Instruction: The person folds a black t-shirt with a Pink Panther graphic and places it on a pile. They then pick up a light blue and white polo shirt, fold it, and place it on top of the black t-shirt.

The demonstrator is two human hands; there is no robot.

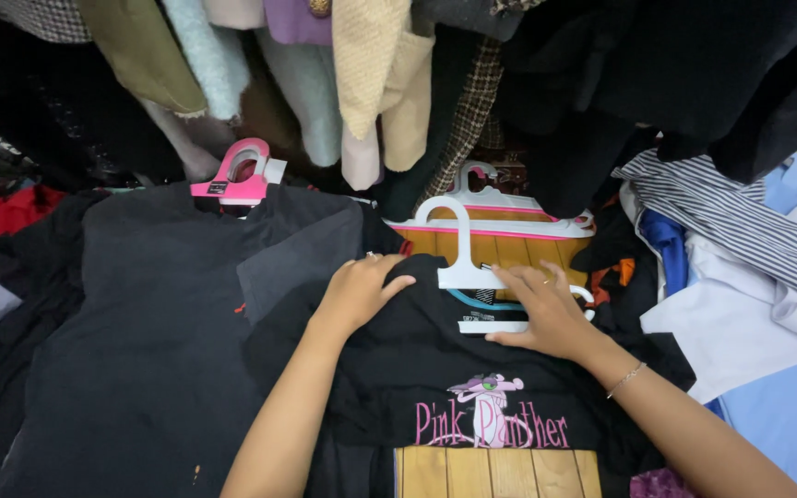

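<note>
A black T-shirt with a pink cartoon print lies flat in front of me on a white plastic hanger. My left hand presses flat on the shirt's left shoulder, fingers together. On the collar area just below the hanger's hook rests my right hand, fingers spread, touching the hanger's bar and the neck label. Neither hand grips anything.
A dark grey garment on a pink hanger lies to the left. More white hangers sit on a wooden surface behind. Hanging clothes crowd the top; striped and blue shirts pile at right.
</note>
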